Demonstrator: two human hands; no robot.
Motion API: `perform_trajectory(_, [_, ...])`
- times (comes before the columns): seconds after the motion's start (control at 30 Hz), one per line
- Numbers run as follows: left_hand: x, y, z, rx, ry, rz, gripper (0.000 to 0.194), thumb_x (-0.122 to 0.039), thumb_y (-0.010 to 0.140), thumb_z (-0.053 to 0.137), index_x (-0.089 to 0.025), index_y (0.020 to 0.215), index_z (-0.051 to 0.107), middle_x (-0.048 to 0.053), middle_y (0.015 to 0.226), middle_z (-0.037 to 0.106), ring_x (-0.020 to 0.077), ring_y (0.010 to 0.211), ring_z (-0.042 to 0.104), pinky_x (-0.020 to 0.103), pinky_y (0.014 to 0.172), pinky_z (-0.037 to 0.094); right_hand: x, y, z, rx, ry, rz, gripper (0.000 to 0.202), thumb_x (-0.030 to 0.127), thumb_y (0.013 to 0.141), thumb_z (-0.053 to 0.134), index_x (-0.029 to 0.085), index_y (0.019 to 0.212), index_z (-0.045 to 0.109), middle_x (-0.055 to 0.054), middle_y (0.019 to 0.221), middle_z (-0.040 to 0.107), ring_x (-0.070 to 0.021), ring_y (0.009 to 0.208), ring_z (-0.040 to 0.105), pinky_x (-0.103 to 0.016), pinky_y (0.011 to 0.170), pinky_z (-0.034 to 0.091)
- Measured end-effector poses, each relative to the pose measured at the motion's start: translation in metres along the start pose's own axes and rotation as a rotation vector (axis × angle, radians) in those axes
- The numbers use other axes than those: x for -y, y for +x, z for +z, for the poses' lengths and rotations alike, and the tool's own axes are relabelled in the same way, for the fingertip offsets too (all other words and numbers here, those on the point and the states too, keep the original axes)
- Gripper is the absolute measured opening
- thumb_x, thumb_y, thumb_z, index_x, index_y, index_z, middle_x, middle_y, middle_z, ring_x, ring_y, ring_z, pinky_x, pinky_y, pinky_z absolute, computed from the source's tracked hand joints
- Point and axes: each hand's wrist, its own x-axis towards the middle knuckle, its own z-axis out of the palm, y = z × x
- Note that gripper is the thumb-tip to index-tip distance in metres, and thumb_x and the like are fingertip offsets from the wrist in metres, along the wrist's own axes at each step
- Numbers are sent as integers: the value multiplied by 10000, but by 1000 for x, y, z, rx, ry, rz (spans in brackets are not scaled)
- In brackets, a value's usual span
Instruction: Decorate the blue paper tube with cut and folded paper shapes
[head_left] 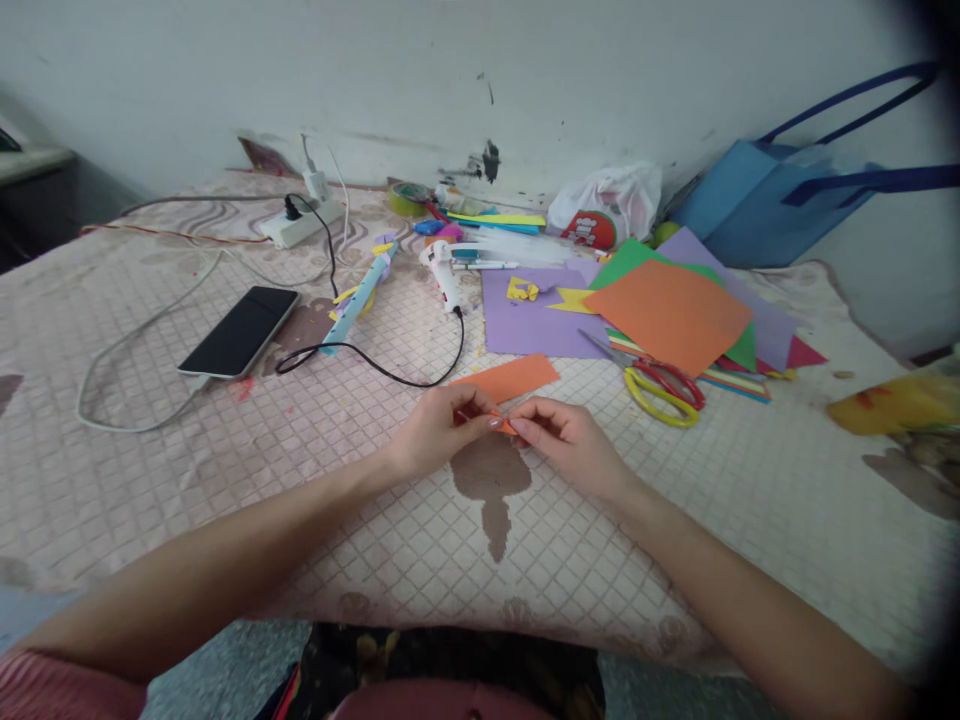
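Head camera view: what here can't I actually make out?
All in the head view:
Small orange piece: full shape hidden by the left hand and right hand.
White plastic bag: its sides hide the contents.
Yellow-orange thing: blurred, cut off by the picture's right edge.

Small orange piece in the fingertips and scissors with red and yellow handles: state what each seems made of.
Small orange piece: likely matte paper or thin foam; flat colour, no visible shine, mostly hidden.
Red-and-yellow-handled scissors: thin grey blades, apparently metal; handles probably smooth plastic, being evenly bright.
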Motion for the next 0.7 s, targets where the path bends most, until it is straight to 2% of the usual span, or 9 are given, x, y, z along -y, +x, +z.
perform_trajectory(0.2, [-1, 0, 0, 5, -7, -6, 116, -241, 801, 621, -129, 796, 651, 24, 759, 667, 95, 665, 567, 201, 599, 428, 0, 0, 0, -4, 25, 0, 207, 361, 872, 523, 192, 813, 628, -19, 762, 624, -140, 695, 574, -285, 651, 461])
perform_trajectory(0.33, [0, 0, 1, 9, -21, -1, 121, -248, 793, 633, -129, 791, 660, 24, 755, 667, 96, 671, 571, 201, 607, 430, 0, -1, 4, -31, -76, -42, 119, 298, 819, 604, 190, 770, 611, 1, 724, 602, -127, 663, 535, -267, 614, 425])
perform_trajectory(0.47, [1, 0, 1, 17, -54, -38, 164, -291, 783, 651, -128, 795, 667, 25, 749, 666, 94, 661, 566, 204, 609, 434, 0, -2, 5, -72, -192, -116, 114, 219, 836, 566, 187, 733, 603, 9, 697, 585, -119, 646, 510, -260, 593, 396])
perform_trajectory(0.6, [0, 0, 0, 34, -104, -107, 202, -316, 766, 664, -118, 811, 665, 37, 759, 659, 99, 661, 565, 203, 590, 428, 0, -1, 3, -75, -166, -142, 135, 201, 842, 553, 186, 715, 596, 12, 684, 566, -119, 651, 503, -260, 593, 389])
perform_trajectory(0.7, [-3, 1, -2, 55, -128, -153, 196, -310, 761, 665, -116, 786, 661, 29, 722, 642, 92, 635, 546, 189, 551, 404, 0, -1, 1, -83, -125, -107, 146, 210, 834, 564, 185, 691, 583, 19, 655, 545, -113, 617, 482, -255, 568, 379])
